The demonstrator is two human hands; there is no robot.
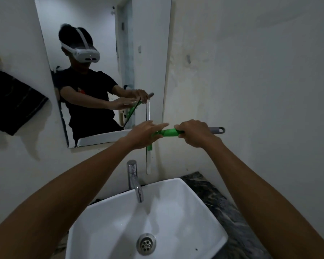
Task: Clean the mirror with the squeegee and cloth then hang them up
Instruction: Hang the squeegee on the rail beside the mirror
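Observation:
The mirror (94, 34) hangs on the wall above the sink. My right hand (194, 132) grips the green squeegee (168, 132) by its handle, whose grey end with a hanging hole (218, 130) sticks out to the right. The squeegee's blade (148, 161) stands vertical at the mirror's lower right edge. My left hand (146, 133) lies with straight fingers against the squeegee's head. A dark cloth (11, 101) hangs on the wall left of the mirror.
A white basin (204, 212) with a chrome tap (134, 180) and a drain (146, 243) sits directly below my arms, on a dark marbled counter (223, 202). Bare, stained wall fills the right side. The mirror reflects a person wearing a headset.

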